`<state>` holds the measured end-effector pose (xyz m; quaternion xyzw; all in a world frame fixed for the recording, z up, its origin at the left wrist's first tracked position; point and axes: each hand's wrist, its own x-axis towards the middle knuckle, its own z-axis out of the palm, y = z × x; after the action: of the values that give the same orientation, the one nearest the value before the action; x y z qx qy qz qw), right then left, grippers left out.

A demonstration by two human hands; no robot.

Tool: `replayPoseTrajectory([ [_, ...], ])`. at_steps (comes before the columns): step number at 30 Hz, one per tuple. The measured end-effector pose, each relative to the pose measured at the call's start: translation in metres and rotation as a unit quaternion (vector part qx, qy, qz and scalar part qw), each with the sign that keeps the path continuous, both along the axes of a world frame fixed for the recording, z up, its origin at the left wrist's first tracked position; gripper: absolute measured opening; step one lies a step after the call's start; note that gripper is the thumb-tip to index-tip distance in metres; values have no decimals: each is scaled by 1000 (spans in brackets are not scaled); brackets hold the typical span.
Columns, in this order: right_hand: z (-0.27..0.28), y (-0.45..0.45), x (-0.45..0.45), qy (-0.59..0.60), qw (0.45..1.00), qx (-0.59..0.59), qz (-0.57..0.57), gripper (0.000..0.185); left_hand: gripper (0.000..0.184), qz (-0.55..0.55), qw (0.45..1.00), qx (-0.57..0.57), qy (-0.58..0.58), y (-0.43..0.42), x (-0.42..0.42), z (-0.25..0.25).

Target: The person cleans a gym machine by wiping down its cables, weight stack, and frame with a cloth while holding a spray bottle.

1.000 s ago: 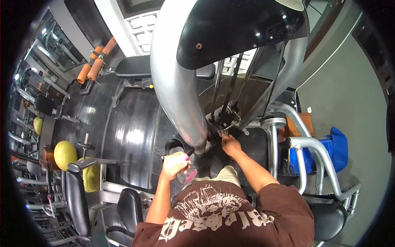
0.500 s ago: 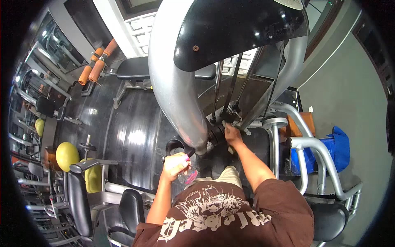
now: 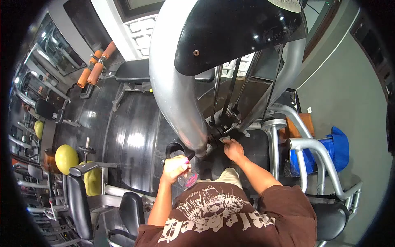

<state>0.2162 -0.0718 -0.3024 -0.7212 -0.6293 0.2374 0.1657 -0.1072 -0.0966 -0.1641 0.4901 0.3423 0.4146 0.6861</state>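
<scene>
My left hand is closed around a clear spray bottle with a pink label, held low in front of my shirt. Its top is partly hidden by my fingers. My right hand has its fingers closed on a small greyish cloth, close to the base of a gym weight machine. The machine's thick silver frame tube curves down between my hands. Beside the cloth stand the machine's dark guide rods, under a black cover panel.
To the right are silver tubular bars, a blue item and a wooden box. Yellow balls and black padded seats stand on the left. A black bench lies farther back.
My right hand has drawn back toward me from the base of the rods, and the cloth now shows at its fingertips. The left hand keeps its hold on the bottle, nearly still.
</scene>
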Motion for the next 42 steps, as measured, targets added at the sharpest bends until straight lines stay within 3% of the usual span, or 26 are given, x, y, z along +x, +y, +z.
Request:
replayPoseTrajectory([
  [4,-7,23,-2,55,991,114,-49,38,32,4,1000,3,6,1,1,0],
  [7,-19,57,-3,28,993,100,-48,41,31,5,1000,1,3,1,1,-1],
  [10,-22,58,1,-81,996,20,31,42,30,-1,1000,1,1,2,1,-3],
  [14,-15,22,3,-59,998,0,14,42,30,6,1000,6,-4,1,3,-2],
  [17,0,-5,2,-65,997,-40,-18,37,30,1,1000,-1,-7,2,2,-1],
  [20,-33,-13,8,-6,986,7,-166,30,31,-3,1000,2,-9,3,0,-3],
  [21,-30,-5,9,93,973,33,-211,28,31,-2,1000,1,-5,2,0,-3],
  [24,-38,34,14,153,959,114,-209,35,31,-1,1000,-7,1,2,1,0],
  [27,-27,49,-5,95,978,116,-147,34,31,-2,1000,-11,4,2,1,0],
  [28,-37,55,-5,92,993,9,-79,38,31,-2,1000,-10,5,2,1,0],
  [30,-104,44,-17,-2,981,195,-22,42,31,1,1000,-5,5,1,2,-2],
  [33,-33,22,-46,12,996,-16,-87,44,32,7,1000,-4,-3,0,4,0],
  [36,-10,13,-46,47,998,-28,-20,45,32,4,1000,-5,-7,0,2,-1],
  [39,-35,26,-24,39,999,23,19,47,33,0,1000,2,-2,3,2,1],
  [42,-34,42,-12,96,988,92,-82,49,33,3,1000,-4,2,1,2,0],
])
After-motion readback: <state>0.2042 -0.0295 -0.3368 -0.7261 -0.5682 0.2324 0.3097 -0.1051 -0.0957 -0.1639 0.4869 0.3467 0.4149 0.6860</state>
